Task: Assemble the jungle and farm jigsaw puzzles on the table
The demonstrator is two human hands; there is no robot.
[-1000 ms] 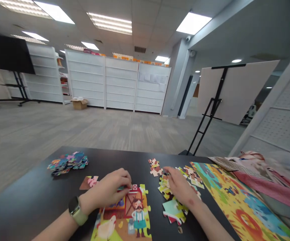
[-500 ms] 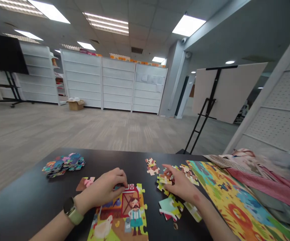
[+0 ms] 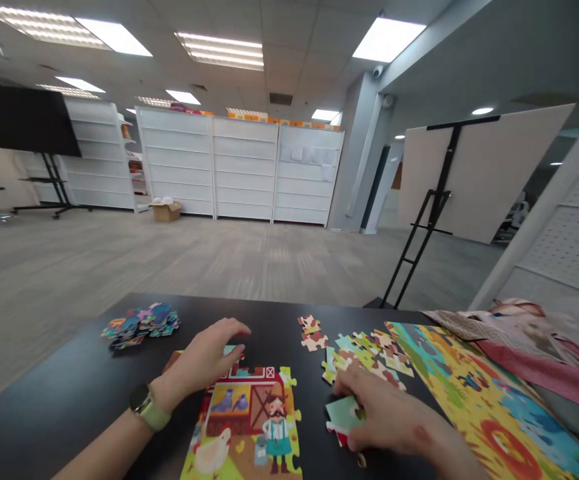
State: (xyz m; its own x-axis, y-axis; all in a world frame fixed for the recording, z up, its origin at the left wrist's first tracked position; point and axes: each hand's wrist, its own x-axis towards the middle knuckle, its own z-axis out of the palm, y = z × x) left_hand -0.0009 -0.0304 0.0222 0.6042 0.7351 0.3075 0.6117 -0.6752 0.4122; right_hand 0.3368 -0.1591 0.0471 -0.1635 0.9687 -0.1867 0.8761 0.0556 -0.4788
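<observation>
A partly joined farm puzzle [image 3: 249, 420] lies in front of me, showing a farmer, a hen and a red barn. My left hand [image 3: 212, 357] hovers at its upper left, fingers curved and thumb apart. A light blue and red puzzle piece [image 3: 229, 349] shows partly behind the left thumb. My right hand [image 3: 384, 410] is right of the puzzle, thumb and forefinger at opposite edges of a pale green puzzle piece [image 3: 342, 415]. Loose puzzle pieces [image 3: 364, 350] lie just beyond that hand, which covers some of them.
Two brown-and-cream pieces [image 3: 313, 341] sit apart from the loose ones. A heap of blue puzzle pieces [image 3: 144, 325] is at the table's far left. A colourful animal picture board [image 3: 474, 393] covers the right side, beside a pink cloth bag [image 3: 544, 367].
My left hand has lifted off the puzzle's top edge and its fingers have spread. The right hand has come nearer, from the loose pieces to the pale green one. The view has shifted slightly.
</observation>
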